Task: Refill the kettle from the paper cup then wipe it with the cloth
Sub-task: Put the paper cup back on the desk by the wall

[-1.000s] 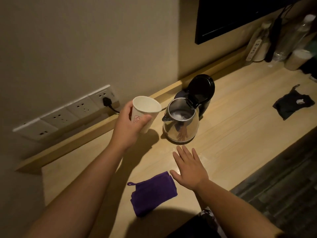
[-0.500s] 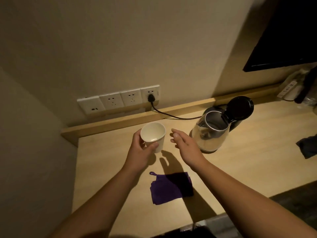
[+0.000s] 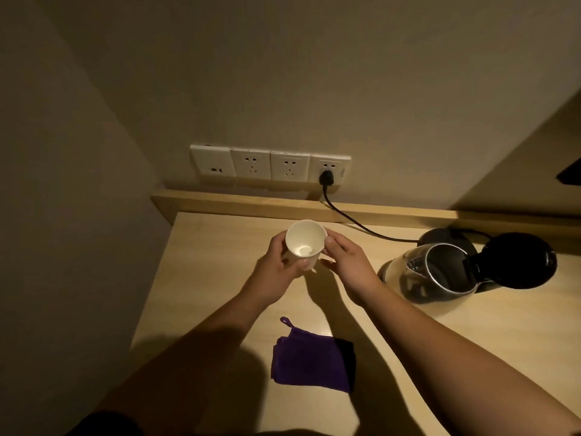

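A white paper cup point(image 3: 304, 243) is held upright above the wooden counter point(image 3: 471, 335), its inside pale and mostly dry-looking. My left hand point(image 3: 276, 269) wraps the cup from the left and below. My right hand point(image 3: 345, 262) touches its right side with thumb and fingertips. The steel kettle point(image 3: 437, 272) stands at the right on the counter, apart from both hands, its black lid point(image 3: 518, 261) flipped open to the right. A folded purple cloth point(image 3: 311, 361) with a small loop lies near the counter's front edge, below my hands.
A row of white wall sockets point(image 3: 270, 163) sits above the counter's raised back ledge. A black cord point(image 3: 349, 223) runs from the rightmost socket to the kettle's base. A wall closes the counter at the left. A dark screen corner point(image 3: 570, 174) shows at far right.
The cup has moved left, away from the kettle. My right hand rose from the counter and came onto the cup's right side. The view swung left.
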`<state>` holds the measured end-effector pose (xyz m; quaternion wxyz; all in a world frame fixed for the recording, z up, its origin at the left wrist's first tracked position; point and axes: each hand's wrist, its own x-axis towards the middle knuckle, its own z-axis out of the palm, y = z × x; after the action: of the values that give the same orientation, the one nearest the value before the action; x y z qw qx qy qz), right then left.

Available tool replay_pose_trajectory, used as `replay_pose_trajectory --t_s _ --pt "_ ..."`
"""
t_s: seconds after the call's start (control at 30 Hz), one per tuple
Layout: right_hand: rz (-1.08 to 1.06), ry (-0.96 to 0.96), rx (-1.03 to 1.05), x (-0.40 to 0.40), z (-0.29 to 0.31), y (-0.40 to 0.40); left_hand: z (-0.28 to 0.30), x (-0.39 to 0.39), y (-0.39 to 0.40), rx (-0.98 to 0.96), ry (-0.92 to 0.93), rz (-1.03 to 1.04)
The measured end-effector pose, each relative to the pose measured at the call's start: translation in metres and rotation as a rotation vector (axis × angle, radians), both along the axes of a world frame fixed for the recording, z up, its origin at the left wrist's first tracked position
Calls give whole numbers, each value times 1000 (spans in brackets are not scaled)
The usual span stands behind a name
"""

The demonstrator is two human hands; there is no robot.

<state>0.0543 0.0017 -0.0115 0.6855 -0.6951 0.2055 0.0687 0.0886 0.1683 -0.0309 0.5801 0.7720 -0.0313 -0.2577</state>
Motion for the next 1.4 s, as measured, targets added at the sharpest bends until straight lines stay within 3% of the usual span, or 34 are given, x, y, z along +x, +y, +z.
replay_pose_trajectory --t_s 0.43,0.83,1.0,1.17,1.3,1.4 --pt "-78 89 72 77 -51 -15 -55 80 -28 94 -28 31" --pt "-84 52 -36 78 -58 -15 -76 81 -32 182 -163 53" --pt "-76 43 -98 78 -51 -16 -68 77 -28 195 -136 23" --pt "-94 13 -287 62 -35 -16 -54 60 -10 417 -211 -85" --pt "94 53 -763 34 -34 -18 -40 36 12 795 -518 -213" --pt "294 61 -1041 7 -36 -13 -30 18 27 944 -657 -287"
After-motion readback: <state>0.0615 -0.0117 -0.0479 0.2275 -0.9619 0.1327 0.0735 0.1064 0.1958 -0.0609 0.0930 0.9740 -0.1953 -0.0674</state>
